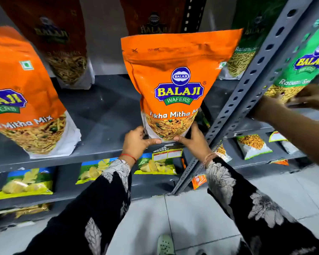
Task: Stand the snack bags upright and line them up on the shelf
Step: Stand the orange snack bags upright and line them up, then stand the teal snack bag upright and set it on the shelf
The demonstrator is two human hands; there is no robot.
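Note:
An orange Balaji Tikha Mitha Mix bag (175,83) stands upright at the front edge of the grey metal shelf (103,115). My left hand (136,142) grips its bottom left corner and my right hand (191,138) grips its bottom right corner. A second orange bag (24,92) stands upright at the left front of the same shelf. Two darker orange bags (53,39) stand at the back, the second one (155,17) behind the held bag. A green Ratlami Sev bag (247,52) stands at the back right.
A slanted perforated upright (254,80) divides this rack from the one to the right, where another person's hands (309,97) hold a green bag (306,65). Lower shelves carry yellow chip packets (26,183) and small snack packs (252,146). Tiled floor lies below.

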